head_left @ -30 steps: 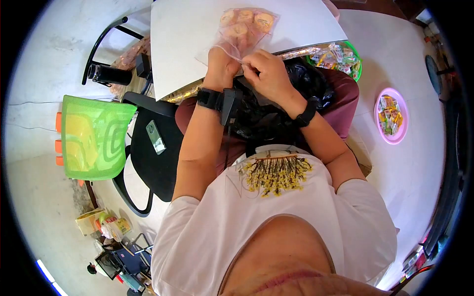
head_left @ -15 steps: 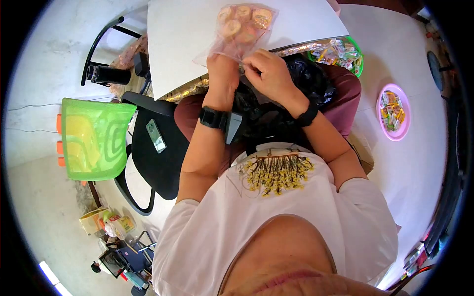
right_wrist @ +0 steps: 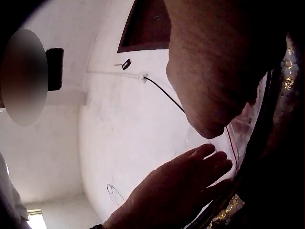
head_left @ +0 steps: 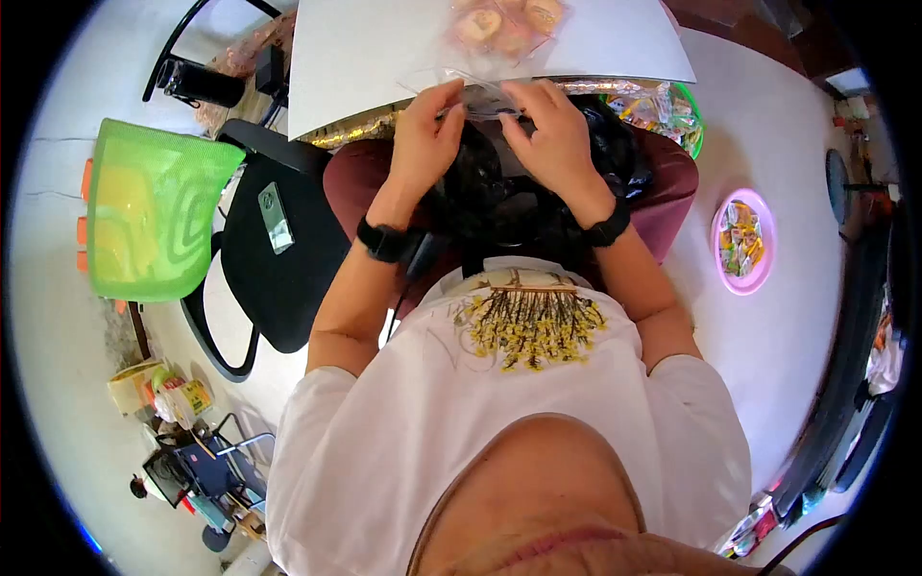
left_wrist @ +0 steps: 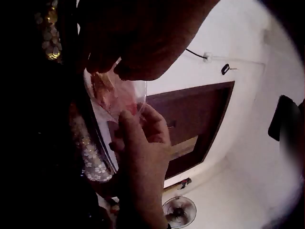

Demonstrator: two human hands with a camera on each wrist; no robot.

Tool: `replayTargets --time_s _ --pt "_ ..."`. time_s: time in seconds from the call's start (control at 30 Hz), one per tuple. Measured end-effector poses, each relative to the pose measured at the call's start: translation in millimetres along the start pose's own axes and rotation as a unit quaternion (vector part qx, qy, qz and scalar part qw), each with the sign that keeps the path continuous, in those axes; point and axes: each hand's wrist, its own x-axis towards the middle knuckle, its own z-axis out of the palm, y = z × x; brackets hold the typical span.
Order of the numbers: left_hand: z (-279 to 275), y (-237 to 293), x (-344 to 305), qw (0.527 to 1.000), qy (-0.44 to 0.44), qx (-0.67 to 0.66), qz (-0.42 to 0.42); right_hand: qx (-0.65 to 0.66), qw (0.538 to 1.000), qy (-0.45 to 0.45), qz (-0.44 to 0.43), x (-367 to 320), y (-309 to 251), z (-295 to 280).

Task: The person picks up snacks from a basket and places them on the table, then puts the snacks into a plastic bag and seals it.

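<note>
A clear plastic bag lies over the white table's near edge, with several round, pale, biscuit-like pieces inside; the top of the frame cuts it off. My left hand pinches the left side of the bag's near end. Opposite it, my right hand holds the right side between thumb and fingers. In the left wrist view the right thumb and fingers grip the bag's clear edge. A red line runs along the plastic in the right wrist view.
The white table has a patterned gold edge. A black plastic bag rests on my lap. At right are a green basket and a pink basin with small wrapped packets. A black chair with a phone stands left.
My left hand has come out from under the bag's near end and moved left to its edge. The bag now sits higher in the head view, and the hands are farther apart.
</note>
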Motion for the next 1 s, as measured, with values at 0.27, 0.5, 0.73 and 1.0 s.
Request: replayTargets --time_s 0.27,0.5,0.73,1.0 --pt "-42 7 -12 0.966 0.067 0.223 0.112 -0.139 0.978 0.005 -0.155 -6 -3 -3" --pt "-50 -12 26 0.877 0.058 0.406 0.249 -0.211 0.957 -0.022 -0.197 13 2 -12" --pt "-59 -28 32 0.904 0.059 0.319 0.279 -0.194 0.957 -0.006 -0.217 28 10 -28" --pt "-73 6 36 0.926 0.125 0.21 0.287 -0.131 0.964 0.064 -0.224 58 -3 -56"
